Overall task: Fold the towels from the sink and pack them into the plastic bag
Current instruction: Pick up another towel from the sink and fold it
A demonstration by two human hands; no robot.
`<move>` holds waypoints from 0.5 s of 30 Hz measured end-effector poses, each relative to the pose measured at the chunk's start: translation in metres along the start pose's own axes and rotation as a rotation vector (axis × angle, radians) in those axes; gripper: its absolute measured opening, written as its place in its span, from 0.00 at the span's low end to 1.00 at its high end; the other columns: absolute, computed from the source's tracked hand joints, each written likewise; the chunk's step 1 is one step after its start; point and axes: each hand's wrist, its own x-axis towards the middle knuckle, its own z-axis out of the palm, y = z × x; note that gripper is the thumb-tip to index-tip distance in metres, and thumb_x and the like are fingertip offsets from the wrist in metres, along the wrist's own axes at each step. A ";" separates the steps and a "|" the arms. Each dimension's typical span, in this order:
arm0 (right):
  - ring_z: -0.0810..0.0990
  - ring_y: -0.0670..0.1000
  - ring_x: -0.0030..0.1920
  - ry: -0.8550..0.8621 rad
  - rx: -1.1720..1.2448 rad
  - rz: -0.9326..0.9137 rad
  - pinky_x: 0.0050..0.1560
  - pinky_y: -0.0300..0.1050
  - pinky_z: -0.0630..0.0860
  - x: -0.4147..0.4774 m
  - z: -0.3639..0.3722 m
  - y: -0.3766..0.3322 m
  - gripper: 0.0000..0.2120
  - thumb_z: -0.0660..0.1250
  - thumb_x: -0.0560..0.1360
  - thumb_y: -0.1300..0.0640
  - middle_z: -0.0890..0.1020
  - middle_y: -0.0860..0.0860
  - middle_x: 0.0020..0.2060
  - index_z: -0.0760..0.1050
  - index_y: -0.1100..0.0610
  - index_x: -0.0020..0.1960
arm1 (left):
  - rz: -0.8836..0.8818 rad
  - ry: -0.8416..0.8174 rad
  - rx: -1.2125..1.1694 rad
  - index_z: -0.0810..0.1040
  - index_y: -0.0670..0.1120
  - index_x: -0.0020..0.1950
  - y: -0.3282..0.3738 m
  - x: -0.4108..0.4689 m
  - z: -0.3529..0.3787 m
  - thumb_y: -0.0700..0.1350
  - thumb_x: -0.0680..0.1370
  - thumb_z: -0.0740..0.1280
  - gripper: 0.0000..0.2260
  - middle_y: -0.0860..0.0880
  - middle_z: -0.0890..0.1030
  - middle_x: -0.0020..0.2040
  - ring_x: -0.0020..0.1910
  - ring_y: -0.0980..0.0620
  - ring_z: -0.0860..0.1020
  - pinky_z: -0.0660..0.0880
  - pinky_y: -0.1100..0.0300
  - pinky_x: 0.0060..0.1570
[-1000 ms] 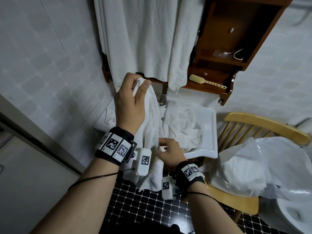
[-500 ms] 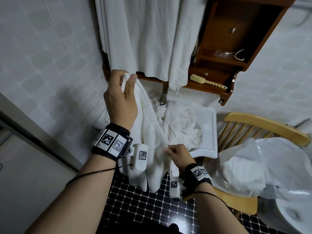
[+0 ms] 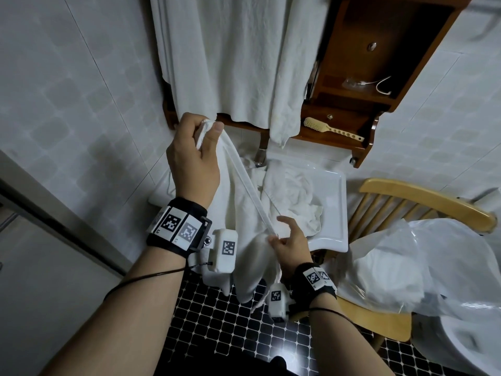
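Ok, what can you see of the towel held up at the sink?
The towel is white, soft terry-like cloth with a flat banded hem. The left hand grips one corner high; the right hand pinches the hem lower, so that edge runs taut and slanted between them. The rest hangs in loose folds before the sink, its bottom blurred.

Left hand (image 3: 193,164) raised, thumb and curled fingers pinching a towel (image 3: 240,207) corner; right hand (image 3: 291,244), lower and blurred, seems to pinch its edge.
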 end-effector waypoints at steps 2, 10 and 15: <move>0.84 0.51 0.35 0.026 -0.043 0.061 0.36 0.39 0.79 0.006 -0.002 -0.004 0.09 0.72 0.77 0.55 0.87 0.52 0.35 0.83 0.47 0.56 | -0.054 -0.017 -0.026 0.75 0.41 0.48 -0.008 -0.002 0.000 0.48 0.83 0.70 0.12 0.61 0.72 0.37 0.37 0.63 0.72 0.66 0.71 0.40; 0.72 0.56 0.43 0.389 0.349 0.200 0.49 0.52 0.69 0.010 -0.015 -0.032 0.11 0.60 0.79 0.56 0.74 0.49 0.35 0.71 0.57 0.39 | -0.437 -0.441 0.145 0.80 0.47 0.46 -0.057 -0.002 -0.021 0.39 0.70 0.82 0.13 0.52 0.82 0.43 0.39 0.56 0.79 0.76 0.67 0.39; 0.67 0.48 0.30 0.354 0.498 0.012 0.37 0.45 0.67 -0.007 -0.021 -0.065 0.13 0.65 0.78 0.61 0.69 0.46 0.27 0.67 0.53 0.36 | -0.642 -0.659 0.621 0.85 0.51 0.53 -0.101 -0.027 -0.028 0.35 0.74 0.68 0.14 0.45 0.85 0.55 0.57 0.40 0.83 0.80 0.52 0.59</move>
